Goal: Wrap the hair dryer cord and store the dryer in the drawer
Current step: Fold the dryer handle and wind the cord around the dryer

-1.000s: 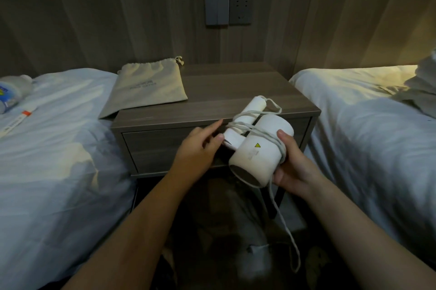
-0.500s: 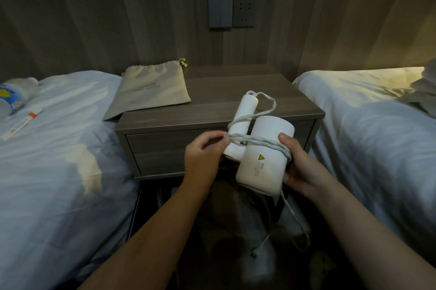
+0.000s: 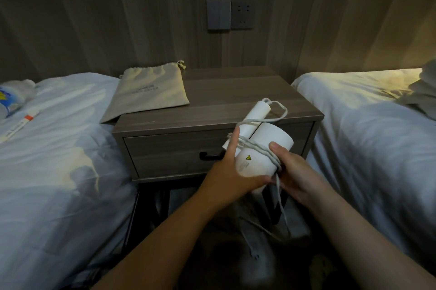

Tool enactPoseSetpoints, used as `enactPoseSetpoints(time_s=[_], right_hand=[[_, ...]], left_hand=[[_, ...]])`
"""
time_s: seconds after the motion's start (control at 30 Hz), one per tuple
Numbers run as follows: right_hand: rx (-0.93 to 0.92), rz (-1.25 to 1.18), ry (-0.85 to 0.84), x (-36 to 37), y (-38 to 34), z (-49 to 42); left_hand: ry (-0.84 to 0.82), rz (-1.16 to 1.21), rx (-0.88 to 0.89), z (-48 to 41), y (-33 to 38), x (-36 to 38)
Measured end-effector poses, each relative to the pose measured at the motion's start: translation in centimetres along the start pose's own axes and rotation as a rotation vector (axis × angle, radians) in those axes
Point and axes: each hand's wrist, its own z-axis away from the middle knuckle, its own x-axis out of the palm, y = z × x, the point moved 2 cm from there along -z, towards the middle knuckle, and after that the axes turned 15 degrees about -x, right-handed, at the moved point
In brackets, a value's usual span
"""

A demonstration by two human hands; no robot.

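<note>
A white hair dryer (image 3: 264, 148) with a folded handle is held in front of the closed drawer (image 3: 169, 155) of a wooden nightstand (image 3: 224, 91). Its grey cord (image 3: 259, 150) is looped several times around the barrel and handle, and the loose end hangs down toward the floor (image 3: 282, 214). My right hand (image 3: 292, 171) grips the barrel from the right, thumb on top over the cord. My left hand (image 3: 228, 171) reaches under the barrel, index finger stretched up along the handle, fingers on the cord. The drawer's black handle (image 3: 208, 156) is partly hidden behind my left hand.
A beige drawstring pouch (image 3: 151, 91) lies on the nightstand's left part, overhanging the left bed (image 3: 59, 148). A bottle (image 3: 11, 98) and a small tube (image 3: 21, 124) lie on that bed. Another white bed (image 3: 377, 124) is on the right. A switch and socket (image 3: 230, 14) are on the wall.
My left hand has moved from the left side of the handle down under the barrel, carrying the cord around. The dryer has tilted and shifted slightly; less cord hangs loose.
</note>
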Motion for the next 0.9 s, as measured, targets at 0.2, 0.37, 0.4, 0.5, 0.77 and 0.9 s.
enactPoseSetpoints(time_s=[0.2, 0.37, 0.4, 0.5, 0.77, 0.9], right_hand=[[-0.032, 0.056, -0.077, 0.6, 0.0, 0.6], [-0.131, 0.295, -0.106, 1.0, -1.0, 0.7], [-0.154, 0.303, -0.115, 0.8, -1.2, 0.5], [-0.144, 0.201, -0.212, 0.6, -1.8, 0.2], [-0.069, 0.411, -0.205, -1.8, -2.8, -0.2], [-0.151, 0.625, -0.107, -1.5, -3.6, -0.1]], left_hand=[[0.04, 0.003, 0.027, 0.0, -0.3, -0.6], [0.076, 0.071, 0.021, -0.1, 0.1, -0.9], [0.094, 0.096, 0.029, -0.2, 0.3, -1.2], [0.135, 0.183, 0.011, -0.4, 0.4, -2.3], [0.19, 0.221, -0.018, -0.5, 0.5, -4.4], [0.219, 0.084, -0.023, 0.1, 0.6, -3.8]])
